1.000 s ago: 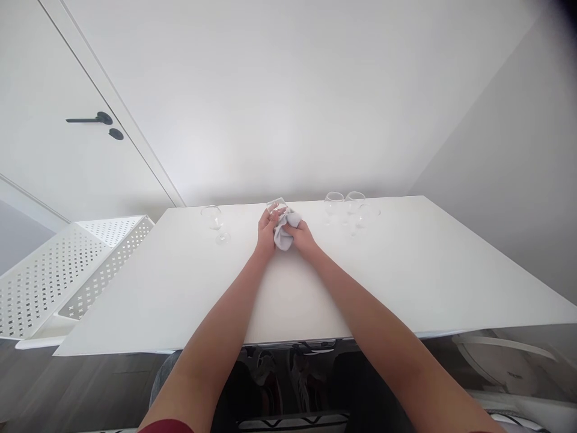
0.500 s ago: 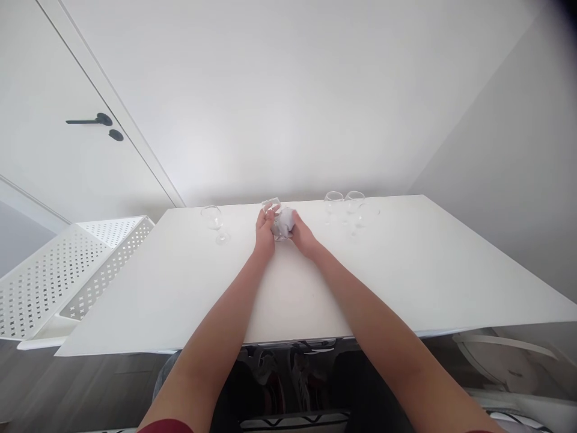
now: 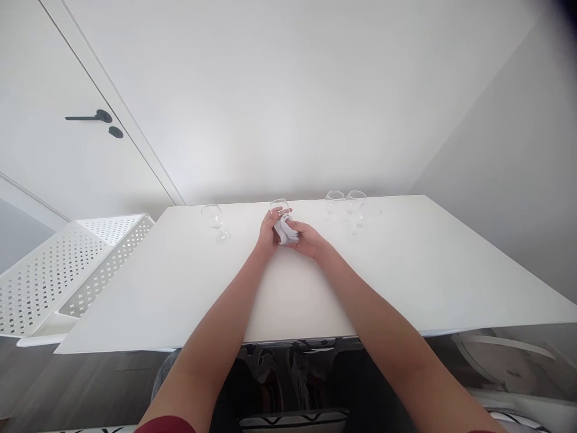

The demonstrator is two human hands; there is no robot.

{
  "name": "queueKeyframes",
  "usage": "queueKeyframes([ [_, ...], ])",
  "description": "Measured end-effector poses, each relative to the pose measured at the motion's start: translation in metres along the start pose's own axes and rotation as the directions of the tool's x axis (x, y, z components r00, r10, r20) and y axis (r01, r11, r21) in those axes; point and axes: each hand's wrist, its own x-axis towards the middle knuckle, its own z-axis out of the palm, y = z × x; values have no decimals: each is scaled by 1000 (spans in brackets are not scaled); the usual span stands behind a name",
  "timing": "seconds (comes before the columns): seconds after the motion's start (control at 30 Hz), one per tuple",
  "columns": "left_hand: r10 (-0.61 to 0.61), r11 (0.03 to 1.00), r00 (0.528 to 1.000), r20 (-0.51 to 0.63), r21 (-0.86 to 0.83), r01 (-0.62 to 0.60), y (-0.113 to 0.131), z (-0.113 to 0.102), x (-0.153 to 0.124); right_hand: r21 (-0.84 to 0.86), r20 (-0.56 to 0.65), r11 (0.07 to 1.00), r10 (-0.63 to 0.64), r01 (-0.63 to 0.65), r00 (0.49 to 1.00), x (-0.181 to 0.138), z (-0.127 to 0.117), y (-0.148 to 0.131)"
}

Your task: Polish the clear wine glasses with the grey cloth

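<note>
My left hand (image 3: 270,231) is wrapped round a clear stemmed glass (image 3: 279,206) above the middle of the white table (image 3: 180,288). The glass's rim points up and away from me, and its lower part is hidden by my fingers and a cloth. In my right hand (image 3: 311,239) is a crumpled whitish cloth (image 3: 286,231), pressed against the lower part of the glass. To the left, one more stemmed glass (image 3: 211,215) stands upright. Several others, among them a stemmed glass (image 3: 335,204) and its neighbour (image 3: 356,204), stand close together on the right.
A white perforated rack or cart (image 3: 54,270) is left of the table. Behind the table rises a white wall (image 3: 288,108), with a door handle (image 3: 90,116) at the upper left. A pale round-edged object (image 3: 500,361) lies low at the right.
The cloth has shifted down and spread over the lower part of the glass. The glass has tipped more upright and a little to the right, and both hands have turned with it.
</note>
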Motion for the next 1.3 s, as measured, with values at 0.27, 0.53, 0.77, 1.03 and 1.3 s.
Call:
queueKeyframes([
  [0.27,74,997,996,-46,13,-74,-5,-4,4,-499,-359,858,-330,120,873,6,11,15],
  [0.53,14,998,999,39,-63,-12,2,1,-1,-269,-154,952,-190,144,970,3,10,9],
  [0.77,86,995,996,-16,-39,-87,2,-1,0,-644,-283,748,-429,161,858,5,15,18],
  [1.03,72,995,997,24,-76,-70,4,-1,0,-138,-133,986,-113,94,985,1,12,4],
  [1.3,118,992,992,-40,-45,-120,6,0,-1,-634,-291,748,-467,197,835,3,17,15],
])
